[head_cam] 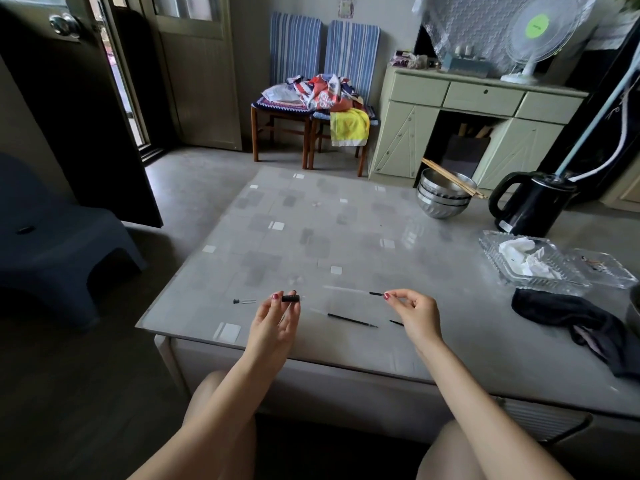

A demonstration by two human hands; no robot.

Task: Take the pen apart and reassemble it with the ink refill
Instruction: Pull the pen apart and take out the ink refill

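Observation:
My left hand [273, 323] is raised over the table's near edge, palm up, and pinches a short black grip section [290, 298] of the pen at the fingertips. At the same height to the right, my right hand [415, 313] pinches the black-tipped end of a thin clear tube [349, 291] that stretches leftward above the table. A black ink refill [351, 320] lies on the table between my hands. A short black piece [396, 322] lies partly hidden behind my right hand. A tiny black end cap with a clear bit [242, 301] lies left of my left hand.
The low grey table [311, 237] also carries stacked steel bowls [441, 202] with chopsticks, a black kettle [530, 206], a glass tray [530, 265] of tissues and a black cloth [585, 327] on its right side. A dark blue stool [59, 244] stands to the left.

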